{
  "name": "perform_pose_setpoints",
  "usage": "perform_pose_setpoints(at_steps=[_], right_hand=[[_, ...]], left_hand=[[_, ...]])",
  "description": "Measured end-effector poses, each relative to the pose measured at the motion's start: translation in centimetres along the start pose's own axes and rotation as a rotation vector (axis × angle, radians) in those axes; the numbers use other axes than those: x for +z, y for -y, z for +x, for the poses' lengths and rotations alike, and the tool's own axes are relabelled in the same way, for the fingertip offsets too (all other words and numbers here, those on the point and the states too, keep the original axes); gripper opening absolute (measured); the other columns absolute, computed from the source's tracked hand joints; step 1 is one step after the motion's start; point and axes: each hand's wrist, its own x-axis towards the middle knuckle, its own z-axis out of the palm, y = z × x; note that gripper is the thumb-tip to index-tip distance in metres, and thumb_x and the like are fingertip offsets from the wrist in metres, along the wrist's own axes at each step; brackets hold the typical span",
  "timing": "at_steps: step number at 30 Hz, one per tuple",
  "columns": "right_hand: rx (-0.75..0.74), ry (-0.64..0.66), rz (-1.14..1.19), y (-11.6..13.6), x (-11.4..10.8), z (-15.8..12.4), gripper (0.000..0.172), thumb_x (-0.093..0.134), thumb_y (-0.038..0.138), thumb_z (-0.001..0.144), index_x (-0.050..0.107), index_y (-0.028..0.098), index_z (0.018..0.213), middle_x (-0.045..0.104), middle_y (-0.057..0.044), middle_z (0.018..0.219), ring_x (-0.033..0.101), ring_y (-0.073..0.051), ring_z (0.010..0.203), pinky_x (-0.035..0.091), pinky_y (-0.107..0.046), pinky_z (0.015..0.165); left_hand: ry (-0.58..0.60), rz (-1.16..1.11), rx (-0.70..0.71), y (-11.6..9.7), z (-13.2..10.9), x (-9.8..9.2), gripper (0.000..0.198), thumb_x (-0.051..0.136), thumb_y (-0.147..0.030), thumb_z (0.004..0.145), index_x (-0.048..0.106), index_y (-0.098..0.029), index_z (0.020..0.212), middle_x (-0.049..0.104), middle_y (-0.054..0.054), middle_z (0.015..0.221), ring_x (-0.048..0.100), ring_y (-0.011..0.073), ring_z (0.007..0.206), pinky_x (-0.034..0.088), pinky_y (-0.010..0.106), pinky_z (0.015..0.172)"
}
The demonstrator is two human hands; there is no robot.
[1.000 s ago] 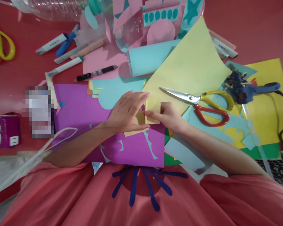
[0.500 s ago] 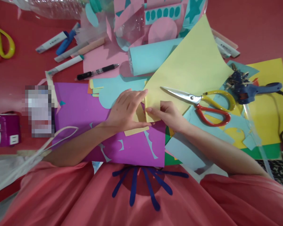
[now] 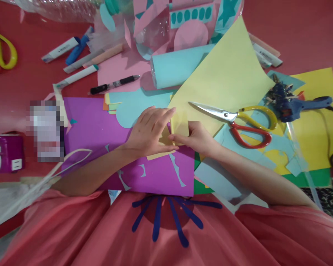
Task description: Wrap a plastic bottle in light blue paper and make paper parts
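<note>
A small pale yellow piece of paper (image 3: pixel 181 123) with a narrow folded or rolled left edge is held between my two hands above the purple sheet (image 3: pixel 83 129). My right hand (image 3: pixel 201 138) pinches it at the lower right, thumb lying across the front and fingers behind. My left hand (image 3: pixel 148 131) spans the folded edge, with its index fingertip at the top end and its thumb at the bottom. A tan paper strip (image 3: pixel 159 153) lies beneath my left hand. Scissors (image 3: pixel 230 116) with yellow and red handles rest on a large pale yellow sheet (image 3: pixel 224 70) to the right.
A blue glue gun (image 3: pixel 294 105) lies at the right on coloured sheets. Behind my hands are a blue-wrapped cylinder (image 3: pixel 180 66), a black pen (image 3: pixel 115 84) and several markers (image 3: pixel 77 75). At the left are a blurred phone (image 3: pixel 47 131) and a purple socket box (image 3: pixel 7 153).
My right hand has shifted slightly down and left, its thumb now lower on the folded edge. The small yellow paper shows more of its face. My left hand has barely moved.
</note>
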Motion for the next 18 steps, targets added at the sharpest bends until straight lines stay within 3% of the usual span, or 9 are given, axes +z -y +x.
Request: perform_pose_setpoints(at_steps=[4, 10, 18], right_hand=[[-0.007, 0.085, 0.078, -0.2, -0.3, 0.2, 0.03, 0.071, 0.038, 0.07, 0.052, 0.016, 0.062, 0.047, 0.006, 0.048, 0.039, -0.004, 0.043, 0.029, -0.021, 0.042], [0.024, 0.185, 0.133, -0.5, -0.8, 0.3, 0.046, 0.073, 0.054, 0.072, 0.052, 0.016, 0.06, 0.051, 0.004, 0.048, 0.039, -0.004, 0.041, 0.026, -0.02, 0.038], [0.023, 0.271, 0.145, -0.4, -1.1, 0.3, 0.043, 0.07, 0.052, 0.077, 0.056, 0.014, 0.062, 0.056, 0.001, 0.05, 0.044, -0.005, 0.044, 0.031, -0.021, 0.041]], left_hand=[[0.002, -0.032, -0.02, 0.0, 0.0, -0.1, 0.095, 0.057, -0.075, 0.075, 0.032, -0.016, 0.145, 0.057, 0.017, 0.135, 0.054, 0.034, 0.124, 0.037, 0.054, 0.11], [-0.076, -0.063, 0.045, 0.5, 0.0, 0.3, 0.102, 0.058, -0.075, 0.074, 0.02, -0.02, 0.15, 0.055, 0.017, 0.136, 0.056, 0.0319, 0.123, 0.043, 0.049, 0.106], [-0.155, -0.154, 0.112, 0.4, 0.1, 0.2, 0.101, 0.068, -0.064, 0.075, 0.021, -0.018, 0.151, 0.054, 0.02, 0.137, 0.053, 0.033, 0.128, 0.044, 0.049, 0.106]])
